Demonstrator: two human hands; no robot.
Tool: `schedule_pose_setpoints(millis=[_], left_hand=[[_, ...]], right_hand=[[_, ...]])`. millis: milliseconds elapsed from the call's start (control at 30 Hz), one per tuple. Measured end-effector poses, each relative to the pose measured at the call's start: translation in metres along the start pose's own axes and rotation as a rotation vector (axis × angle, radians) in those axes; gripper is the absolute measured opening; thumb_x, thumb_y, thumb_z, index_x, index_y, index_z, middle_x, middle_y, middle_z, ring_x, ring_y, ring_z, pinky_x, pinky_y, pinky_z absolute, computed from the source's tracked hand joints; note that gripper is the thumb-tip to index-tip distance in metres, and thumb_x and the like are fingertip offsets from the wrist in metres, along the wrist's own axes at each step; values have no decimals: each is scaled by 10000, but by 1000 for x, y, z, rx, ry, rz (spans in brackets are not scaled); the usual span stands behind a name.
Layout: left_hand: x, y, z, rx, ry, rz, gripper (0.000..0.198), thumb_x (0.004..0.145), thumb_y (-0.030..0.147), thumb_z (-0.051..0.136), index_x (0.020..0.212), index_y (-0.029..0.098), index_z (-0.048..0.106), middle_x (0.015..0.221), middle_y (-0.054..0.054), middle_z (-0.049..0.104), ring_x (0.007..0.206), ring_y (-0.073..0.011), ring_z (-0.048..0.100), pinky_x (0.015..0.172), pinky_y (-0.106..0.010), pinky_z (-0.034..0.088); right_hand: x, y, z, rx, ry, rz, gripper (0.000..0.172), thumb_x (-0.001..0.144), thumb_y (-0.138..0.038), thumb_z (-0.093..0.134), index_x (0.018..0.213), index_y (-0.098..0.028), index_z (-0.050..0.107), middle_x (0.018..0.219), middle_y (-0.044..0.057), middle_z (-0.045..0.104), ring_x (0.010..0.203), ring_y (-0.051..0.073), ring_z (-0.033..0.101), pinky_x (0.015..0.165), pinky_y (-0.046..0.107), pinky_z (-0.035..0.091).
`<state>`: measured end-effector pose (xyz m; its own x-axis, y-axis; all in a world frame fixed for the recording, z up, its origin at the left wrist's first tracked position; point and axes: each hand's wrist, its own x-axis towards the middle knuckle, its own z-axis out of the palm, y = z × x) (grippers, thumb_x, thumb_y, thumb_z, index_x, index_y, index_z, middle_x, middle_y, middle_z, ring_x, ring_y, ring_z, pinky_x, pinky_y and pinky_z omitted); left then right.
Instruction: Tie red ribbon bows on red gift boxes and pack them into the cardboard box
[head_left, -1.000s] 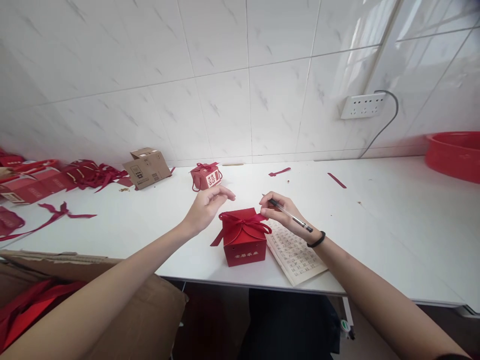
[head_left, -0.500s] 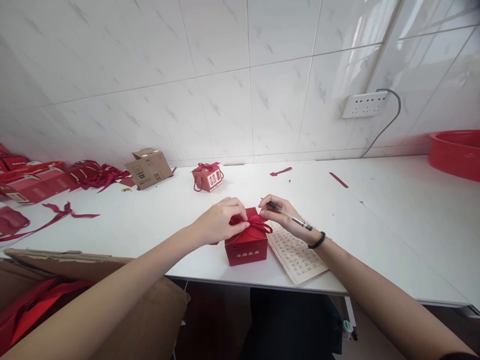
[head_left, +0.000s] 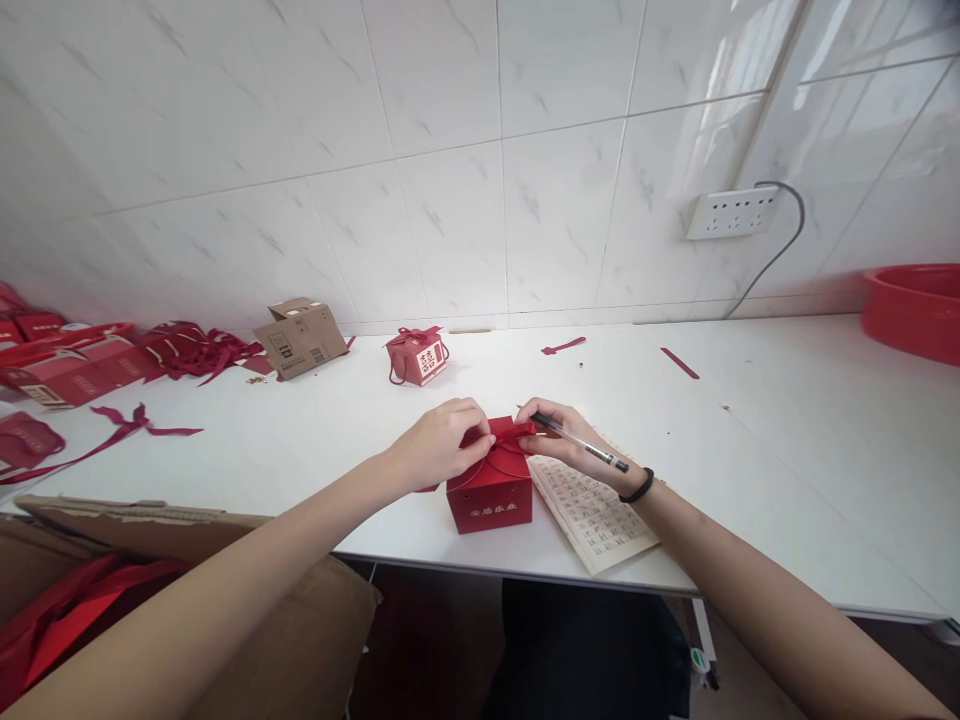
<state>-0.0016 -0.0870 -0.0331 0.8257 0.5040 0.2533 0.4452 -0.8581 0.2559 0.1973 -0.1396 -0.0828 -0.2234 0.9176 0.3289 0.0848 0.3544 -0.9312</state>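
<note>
A small red gift box (head_left: 491, 492) with gold lettering stands near the front edge of the white table (head_left: 750, 450). A red ribbon bow (head_left: 507, 438) sits on its top. My left hand (head_left: 440, 445) is closed, pinching the bow's left side. My right hand (head_left: 559, 437) pinches the bow's right side and also holds a black pen (head_left: 581, 444) lying across its fingers. A sheet of printed paper (head_left: 592, 510) lies just right of the box, under my right wrist.
A second red box with a bow (head_left: 416, 357) stands further back. A brown carton (head_left: 300, 337) lies on its side at back left, beside red ribbons (head_left: 191, 348) and flat red boxes (head_left: 60, 370). A red basin (head_left: 911, 310) is at far right. An open cardboard box (head_left: 187, 600) sits below left.
My left hand came down from above the box and closed on the bow's left side. My right hand stayed at the bow with the pen, shifting slightly.
</note>
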Motion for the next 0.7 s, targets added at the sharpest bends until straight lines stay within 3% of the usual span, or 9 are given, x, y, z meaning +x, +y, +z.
schedule_pose_setpoints(millis=[133, 300, 500, 700], left_hand=[[-2, 1, -2, -23, -43, 46, 65, 787, 240, 517, 758, 193, 551, 859, -20, 596, 802, -164, 554, 729, -304, 461], [-2, 0, -2, -5, -33, 32, 107, 820, 198, 447, 752, 196, 529, 872, -33, 587, 837, -180, 545, 764, -330, 452], [1, -4, 3, -8, -21, -9, 101, 806, 228, 452, 734, 187, 510, 892, -40, 561, 811, -174, 538, 743, -328, 453], [5, -5, 2, -90, -89, -72, 124, 798, 250, 468, 723, 177, 533, 877, -39, 556, 826, -175, 534, 761, -318, 445]], right_hand=[[-2, -4, 1, -10, -17, 7, 182, 779, -326, 637, 839, -187, 536, 659, -28, 469, 587, 113, 412, 547, 247, 323], [-3, -8, 2, 9, -32, 17, 157, 794, -317, 616, 828, -199, 518, 671, -27, 466, 590, 112, 406, 556, 250, 317], [-3, -11, 1, -38, -22, 9, 298, 747, -358, 651, 680, -192, 412, 641, -38, 438, 550, 93, 362, 515, 234, 289], [-4, -13, 0, -80, -26, 23, 382, 710, -373, 688, 630, -194, 359, 582, -53, 424, 502, 76, 314, 477, 222, 254]])
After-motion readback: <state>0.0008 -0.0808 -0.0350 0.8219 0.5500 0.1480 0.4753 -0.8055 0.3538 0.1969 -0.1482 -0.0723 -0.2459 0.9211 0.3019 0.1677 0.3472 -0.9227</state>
